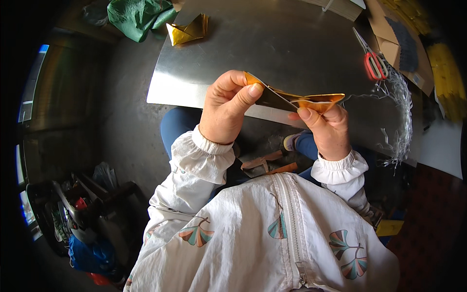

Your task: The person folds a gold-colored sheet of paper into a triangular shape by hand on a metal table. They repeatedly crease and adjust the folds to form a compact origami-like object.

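Between my two hands, above the table's near edge, is a partly folded piece of gold paper (318, 100) with a pale underside. My left hand (226, 103) pinches its left end between thumb and fingers. The right end is gripped by my right hand (327, 127), its thumb lying on the near fold and the other fingers mostly hidden behind. A folded gold paper boat-like ingot (188, 30) rests on the table's far left corner, apart from both hands.
The metal table (253, 44) carries red-handled scissors (374, 65) and a bundle of clear plastic strings (403, 114) on the right. A cardboard box (389, 46) stands beyond them. A green plastic bag (137, 18) lies past the far left corner. Bags and a dark cart-like object (85, 214) are at lower left.
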Available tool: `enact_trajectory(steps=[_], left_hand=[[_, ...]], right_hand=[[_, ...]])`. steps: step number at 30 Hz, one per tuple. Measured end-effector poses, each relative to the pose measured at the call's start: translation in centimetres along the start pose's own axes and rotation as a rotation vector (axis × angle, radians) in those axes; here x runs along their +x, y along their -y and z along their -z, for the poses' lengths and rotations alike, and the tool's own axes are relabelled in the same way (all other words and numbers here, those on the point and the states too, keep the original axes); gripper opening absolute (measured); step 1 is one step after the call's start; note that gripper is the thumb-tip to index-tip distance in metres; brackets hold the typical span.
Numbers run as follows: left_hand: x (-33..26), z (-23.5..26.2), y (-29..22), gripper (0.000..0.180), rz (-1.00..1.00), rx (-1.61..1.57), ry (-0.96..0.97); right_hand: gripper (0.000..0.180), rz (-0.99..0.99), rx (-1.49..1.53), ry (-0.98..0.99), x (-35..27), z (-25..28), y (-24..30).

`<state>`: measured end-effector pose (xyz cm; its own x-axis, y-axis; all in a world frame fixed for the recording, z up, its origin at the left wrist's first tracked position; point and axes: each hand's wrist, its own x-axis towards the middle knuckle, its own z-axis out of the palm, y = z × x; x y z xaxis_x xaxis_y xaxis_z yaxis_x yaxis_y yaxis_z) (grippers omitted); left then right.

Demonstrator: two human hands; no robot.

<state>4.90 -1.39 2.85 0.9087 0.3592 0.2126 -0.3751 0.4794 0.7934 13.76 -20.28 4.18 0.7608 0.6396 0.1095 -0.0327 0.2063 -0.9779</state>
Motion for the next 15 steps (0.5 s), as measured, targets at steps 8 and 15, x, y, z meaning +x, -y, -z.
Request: enact_trajectory(steps=[8, 15], left_hand=[[-2.3, -1.8, -1.9, 0.01, -0.139, 0.177, 0.0], [-3.0, -2.2, -4.5, 0.005, -0.259, 0.267, 0.156]], right_hand=[[0.013, 0.287, -0.32, -0.018, -2.5, -1.1, 2.5], [0.027, 0.389, -0.302, 0.04, -3.0, -1.2, 3.2]])
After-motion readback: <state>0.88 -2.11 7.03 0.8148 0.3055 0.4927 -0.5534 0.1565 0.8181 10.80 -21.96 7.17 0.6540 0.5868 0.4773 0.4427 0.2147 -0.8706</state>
